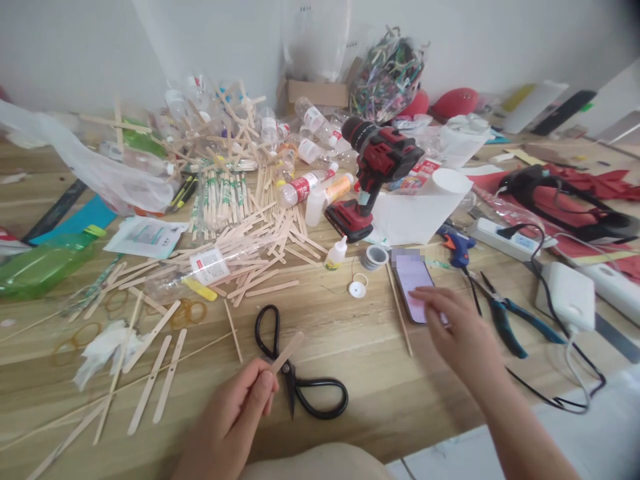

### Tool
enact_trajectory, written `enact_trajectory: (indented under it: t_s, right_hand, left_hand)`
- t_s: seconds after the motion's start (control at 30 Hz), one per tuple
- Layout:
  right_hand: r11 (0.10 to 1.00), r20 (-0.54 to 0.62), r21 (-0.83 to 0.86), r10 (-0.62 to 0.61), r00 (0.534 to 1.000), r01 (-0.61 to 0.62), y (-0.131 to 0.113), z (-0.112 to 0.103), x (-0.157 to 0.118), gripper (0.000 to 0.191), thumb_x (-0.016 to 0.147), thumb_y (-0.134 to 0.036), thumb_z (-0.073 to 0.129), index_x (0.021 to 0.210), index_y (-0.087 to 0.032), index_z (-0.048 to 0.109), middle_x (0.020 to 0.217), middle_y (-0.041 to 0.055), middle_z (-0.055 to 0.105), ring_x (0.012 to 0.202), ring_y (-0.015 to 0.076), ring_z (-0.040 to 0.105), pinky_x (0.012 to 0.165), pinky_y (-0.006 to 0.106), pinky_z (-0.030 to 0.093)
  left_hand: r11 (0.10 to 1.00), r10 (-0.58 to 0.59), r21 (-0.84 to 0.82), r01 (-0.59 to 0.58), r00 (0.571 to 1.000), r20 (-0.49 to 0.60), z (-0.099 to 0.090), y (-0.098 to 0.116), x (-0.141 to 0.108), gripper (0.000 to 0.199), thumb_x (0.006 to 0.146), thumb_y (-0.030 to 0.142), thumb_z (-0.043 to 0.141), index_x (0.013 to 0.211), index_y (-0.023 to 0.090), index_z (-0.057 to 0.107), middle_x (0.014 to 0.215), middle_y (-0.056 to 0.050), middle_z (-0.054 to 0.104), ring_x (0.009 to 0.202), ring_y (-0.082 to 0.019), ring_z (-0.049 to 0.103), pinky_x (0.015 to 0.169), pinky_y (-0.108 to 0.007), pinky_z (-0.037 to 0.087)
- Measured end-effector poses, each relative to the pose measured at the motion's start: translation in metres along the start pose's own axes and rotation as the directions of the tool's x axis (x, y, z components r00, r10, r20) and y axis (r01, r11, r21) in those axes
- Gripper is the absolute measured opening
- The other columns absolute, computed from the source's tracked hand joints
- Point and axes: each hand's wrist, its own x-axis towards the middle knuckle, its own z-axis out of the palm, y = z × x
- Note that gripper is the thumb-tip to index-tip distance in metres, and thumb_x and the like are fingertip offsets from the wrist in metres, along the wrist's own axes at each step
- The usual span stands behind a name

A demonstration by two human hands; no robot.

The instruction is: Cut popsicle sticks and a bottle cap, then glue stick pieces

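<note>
A wooden craft stick [289, 351] is pinched between the thumb and fingers of my left hand [235, 407], its far end pointing up and right. Under and beside that hand lie black-handled scissors [286, 368]. My right hand [457, 327] is over the lower part of a phone [414, 283] with a lit screen; its fingers are extended, and the fingertips are at the screen. Whether they touch it I cannot tell. A thin wooden rod [400, 310] lies along the phone's left side.
Behind are a red drill [373, 167], a small glue bottle [336, 254], a grey cup [375, 257] and piled craft sticks [250, 247]. Pliers [505, 317], a blue glue gun [456, 245] and a white charger [567, 298] with cables lie right. Several loose sticks [150, 385] lie left.
</note>
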Motion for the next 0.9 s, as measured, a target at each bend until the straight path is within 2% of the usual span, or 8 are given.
enact_trajectory:
  t_s: [0.07, 0.13, 0.23, 0.3, 0.4, 0.6, 0.73, 0.9]
  right_hand:
    - [0.995, 0.113, 0.069, -0.079, 0.99, 0.071, -0.034, 0.009, -0.013, 0.03, 0.091, -0.019, 0.041, 0.103, -0.023, 0.067, 0.099, 0.0082, 0.069, 0.092, 0.0237, 0.065, 0.078, 0.039, 0.054]
    - [0.982, 0.221, 0.137, -0.161, 0.962, 0.133, -0.069, 0.021, -0.023, 0.027, 0.093, -0.02, 0.044, 0.105, -0.024, 0.067, 0.101, 0.0072, 0.069, 0.094, 0.0226, 0.064, 0.08, 0.037, 0.053]
    - [0.968, 0.352, 0.184, -0.228, 0.908, 0.172, -0.115, 0.038, -0.03, 0.021, 0.088, -0.024, 0.06, 0.107, -0.023, 0.067, 0.101, 0.0062, 0.068, 0.094, 0.0245, 0.062, 0.081, 0.038, 0.052]
    - [0.969, 0.417, 0.173, -0.232, 0.879, 0.173, -0.134, 0.047, -0.029, 0.024, 0.081, -0.032, 0.071, 0.102, -0.021, 0.068, 0.097, 0.0077, 0.067, 0.091, 0.0282, 0.06, 0.079, 0.042, 0.052]
    - [0.972, 0.49, 0.152, -0.23, 0.841, 0.177, -0.148, 0.053, -0.025, 0.029, 0.077, -0.04, 0.074, 0.094, -0.018, 0.068, 0.094, 0.0092, 0.065, 0.09, 0.0309, 0.059, 0.078, 0.046, 0.051]
    - [0.976, 0.609, 0.133, -0.217, 0.763, 0.171, -0.158, 0.052, -0.02, 0.022, 0.083, -0.038, 0.069, 0.094, -0.019, 0.064, 0.095, 0.0072, 0.064, 0.09, 0.0273, 0.06, 0.08, 0.042, 0.049]
    - [0.982, 0.686, 0.107, -0.187, 0.703, 0.157, -0.167, 0.049, -0.016, 0.031, 0.08, -0.042, 0.072, 0.097, -0.017, 0.064, 0.1, 0.0098, 0.065, 0.092, 0.0299, 0.061, 0.082, 0.044, 0.048]
    - [0.99, 0.746, 0.069, -0.132, 0.652, 0.121, -0.178, 0.049, -0.009, 0.024, 0.085, -0.031, 0.064, 0.099, -0.012, 0.065, 0.1, 0.0152, 0.067, 0.095, 0.0325, 0.063, 0.081, 0.045, 0.047]
  left_hand:
    - [1.0, -0.013, -0.026, 0.013, 1.0, 0.01, 0.002, -0.001, 0.0, 0.043, 0.092, 0.057, 0.037, 0.071, 0.023, 0.052, 0.059, 0.004, 0.047, 0.058, -0.016, 0.047, 0.059, -0.025, 0.038]
    - [0.998, -0.017, -0.057, 0.018, 1.0, 0.021, 0.003, -0.002, 0.0, 0.041, 0.092, 0.057, 0.037, 0.076, 0.023, 0.054, 0.058, 0.005, 0.046, 0.056, -0.016, 0.047, 0.058, -0.025, 0.039]
    - [0.997, -0.021, -0.078, 0.021, 1.0, 0.007, 0.004, -0.002, -0.001, 0.036, 0.092, 0.056, 0.039, 0.085, 0.024, 0.055, 0.057, 0.006, 0.045, 0.055, -0.016, 0.048, 0.058, -0.025, 0.039]
    - [0.997, -0.034, -0.069, 0.033, 0.999, -0.012, 0.004, -0.002, -0.002, 0.035, 0.091, 0.055, 0.04, 0.092, 0.023, 0.056, 0.056, 0.007, 0.045, 0.055, -0.016, 0.048, 0.058, -0.025, 0.039]
    - [0.998, -0.032, -0.046, 0.031, 0.999, -0.026, 0.004, -0.002, -0.003, 0.034, 0.092, 0.053, 0.04, 0.094, 0.024, 0.056, 0.057, 0.007, 0.045, 0.055, -0.016, 0.047, 0.058, -0.025, 0.038]
    - [1.0, -0.025, -0.018, 0.024, 0.999, -0.034, 0.003, 0.0, -0.003, 0.035, 0.091, 0.052, 0.042, 0.074, 0.023, 0.051, 0.057, 0.006, 0.044, 0.055, -0.015, 0.043, 0.055, -0.024, 0.037]
    - [0.999, -0.032, 0.024, 0.034, 0.998, -0.06, 0.002, 0.007, -0.002, 0.034, 0.088, 0.051, 0.046, 0.07, 0.023, 0.053, 0.059, 0.005, 0.047, 0.055, -0.014, 0.041, 0.052, -0.024, 0.033]
    - [0.998, -0.068, -0.009, 0.067, 0.996, -0.059, 0.002, 0.01, -0.003, 0.037, 0.086, 0.052, 0.044, 0.066, 0.022, 0.05, 0.057, 0.006, 0.041, 0.054, -0.014, 0.038, 0.052, -0.024, 0.03]
